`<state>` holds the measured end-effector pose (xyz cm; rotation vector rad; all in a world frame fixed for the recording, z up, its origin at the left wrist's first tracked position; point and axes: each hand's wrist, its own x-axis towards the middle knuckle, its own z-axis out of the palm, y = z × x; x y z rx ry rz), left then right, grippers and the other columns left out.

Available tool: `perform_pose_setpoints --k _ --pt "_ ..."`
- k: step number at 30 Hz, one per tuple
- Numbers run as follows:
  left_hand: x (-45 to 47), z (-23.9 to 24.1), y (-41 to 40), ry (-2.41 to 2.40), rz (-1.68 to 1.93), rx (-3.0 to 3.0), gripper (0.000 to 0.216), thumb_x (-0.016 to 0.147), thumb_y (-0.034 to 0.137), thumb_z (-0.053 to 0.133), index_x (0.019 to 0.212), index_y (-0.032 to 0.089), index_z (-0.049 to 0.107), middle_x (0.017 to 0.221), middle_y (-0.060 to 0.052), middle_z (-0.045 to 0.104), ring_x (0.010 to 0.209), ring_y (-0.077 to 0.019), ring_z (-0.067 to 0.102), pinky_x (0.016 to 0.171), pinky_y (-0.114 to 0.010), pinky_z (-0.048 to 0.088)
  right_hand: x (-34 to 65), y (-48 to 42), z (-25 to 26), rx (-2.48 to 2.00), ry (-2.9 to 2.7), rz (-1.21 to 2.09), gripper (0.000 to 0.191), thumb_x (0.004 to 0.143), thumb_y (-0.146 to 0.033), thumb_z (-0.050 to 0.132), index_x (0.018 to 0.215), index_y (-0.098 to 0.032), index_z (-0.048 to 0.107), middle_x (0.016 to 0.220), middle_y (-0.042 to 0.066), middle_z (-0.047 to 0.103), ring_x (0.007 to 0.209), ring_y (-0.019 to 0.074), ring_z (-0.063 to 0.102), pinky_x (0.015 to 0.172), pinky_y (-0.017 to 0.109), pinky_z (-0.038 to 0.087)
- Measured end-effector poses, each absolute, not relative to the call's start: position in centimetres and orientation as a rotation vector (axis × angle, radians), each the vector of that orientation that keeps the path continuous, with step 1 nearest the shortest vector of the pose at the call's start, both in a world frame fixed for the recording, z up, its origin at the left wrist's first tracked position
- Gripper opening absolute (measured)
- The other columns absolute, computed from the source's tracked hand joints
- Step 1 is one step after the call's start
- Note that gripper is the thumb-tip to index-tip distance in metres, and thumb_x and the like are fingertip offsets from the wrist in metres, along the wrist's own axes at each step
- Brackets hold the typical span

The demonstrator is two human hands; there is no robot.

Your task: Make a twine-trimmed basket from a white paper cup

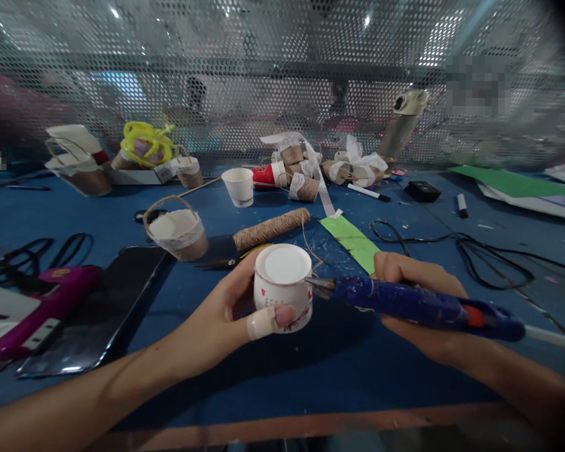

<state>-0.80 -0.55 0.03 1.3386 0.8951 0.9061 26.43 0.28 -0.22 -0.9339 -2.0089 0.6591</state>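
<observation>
Wrapped around an upside-down white paper cup (283, 285), my left hand (245, 301) keeps its base facing up; the thumb wears a bandage. My right hand (414, 282) grips a blue hot glue gun (405, 304), whose metal nozzle meets the cup's side just under the base rim. A white glue stick sticks out of the gun's rear end. Beyond the cup lies a roll of brown twine (270, 229), with a loose strand trailing down toward the cup. Scissors (221, 263) rest partly behind my left hand.
A twine-handled cup basket (181, 235) stands left of the twine, near a phone (98, 307) and a purple-and-white device (42, 307). Behind are a paper cup (238, 186), red cups (266, 174) and several twine-wrapped cups. A green strip (351, 242) and black cables (471, 251) lie right.
</observation>
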Motion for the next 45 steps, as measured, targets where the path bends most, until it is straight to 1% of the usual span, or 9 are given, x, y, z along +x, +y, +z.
perform_pose_setpoints --k 5,11,16,21,26,31,36,40,45 --pt "-0.33 0.45 -0.91 0.921 0.923 1.327 0.052 0.080 0.043 0.082 0.124 0.025 0.061 0.122 -0.004 0.068 0.113 -0.0280 0.063 0.097 -0.032 0.052 26.37 0.23 -0.20 -0.920 -2.009 0.641 0.027 0.077 -0.013 0.062 0.067 -0.022 0.038 0.062 -0.006 0.044 0.053 0.0092 0.040 0.049 0.025 0.030" --pt "-0.36 -0.09 -0.80 0.972 0.919 1.394 0.049 0.080 0.039 0.084 0.121 0.027 0.061 0.116 -0.001 0.067 0.106 -0.0212 0.065 0.092 -0.024 0.053 26.15 0.07 -0.33 -0.931 -2.015 0.643 0.028 0.079 -0.013 0.062 0.068 -0.022 0.039 0.063 -0.005 0.043 0.054 0.0105 0.039 0.051 0.027 0.028" --pt "-0.91 -0.36 -0.74 0.932 0.820 1.421 0.051 0.083 0.040 0.081 0.126 0.029 0.056 0.117 -0.001 0.067 0.104 -0.0209 0.065 0.091 -0.027 0.054 26.13 -0.05 -0.23 -0.905 -2.015 0.643 0.028 0.079 -0.013 0.064 0.068 -0.023 0.039 0.063 -0.005 0.043 0.054 0.0107 0.040 0.051 0.027 0.029" --pt "-0.61 0.19 -0.97 0.982 0.862 1.341 0.051 0.080 0.043 0.082 0.122 0.028 0.057 0.117 -0.002 0.068 0.110 -0.0236 0.064 0.094 -0.029 0.053 26.21 0.09 -0.33 -0.908 -1.999 0.644 0.026 0.079 -0.014 0.063 0.069 -0.023 0.040 0.063 -0.005 0.044 0.054 0.0109 0.041 0.051 0.027 0.030" --pt "-0.49 0.39 -1.05 0.894 0.886 1.287 0.055 0.082 0.040 0.081 0.127 0.031 0.050 0.116 0.000 0.069 0.107 -0.0216 0.066 0.092 -0.030 0.054 26.19 0.20 -0.33 -0.942 -1.993 0.629 0.027 0.077 -0.013 0.061 0.067 -0.022 0.038 0.063 -0.005 0.044 0.054 0.0104 0.040 0.051 0.026 0.030" --pt "-0.99 0.04 -0.69 0.873 0.837 1.334 0.055 0.085 0.038 0.080 0.130 0.030 0.049 0.123 -0.001 0.066 0.109 -0.0206 0.064 0.094 -0.027 0.053 26.12 0.06 -0.13 -0.932 -2.000 0.599 0.026 0.077 -0.013 0.061 0.067 -0.022 0.039 0.062 -0.005 0.044 0.053 0.0095 0.041 0.050 0.025 0.031" --pt "-0.68 -0.21 -0.85 0.905 0.886 1.305 0.052 0.084 0.042 0.080 0.127 0.030 0.054 0.117 -0.001 0.067 0.106 -0.0205 0.065 0.093 -0.027 0.054 26.06 -0.13 0.02 -0.931 -2.006 0.589 0.026 0.079 -0.012 0.061 0.067 -0.022 0.039 0.062 -0.006 0.043 0.053 0.0090 0.041 0.050 0.025 0.031" --pt "-0.45 -0.18 -1.02 0.891 0.904 1.283 0.049 0.084 0.040 0.080 0.126 0.030 0.057 0.115 -0.001 0.070 0.105 -0.0216 0.066 0.091 -0.027 0.055 26.17 0.00 -0.05 -0.947 -2.016 0.560 0.027 0.078 -0.014 0.061 0.067 -0.022 0.039 0.062 -0.005 0.044 0.052 0.0090 0.041 0.050 0.024 0.031" --pt "-0.55 -0.04 -0.93 0.954 0.917 1.320 0.053 0.081 0.042 0.083 0.126 0.029 0.058 0.120 -0.001 0.069 0.112 -0.0243 0.064 0.097 -0.030 0.052 26.18 0.15 0.02 -0.981 -2.014 0.528 0.027 0.077 -0.012 0.061 0.066 -0.022 0.037 0.062 -0.006 0.043 0.052 0.0087 0.039 0.049 0.024 0.030"
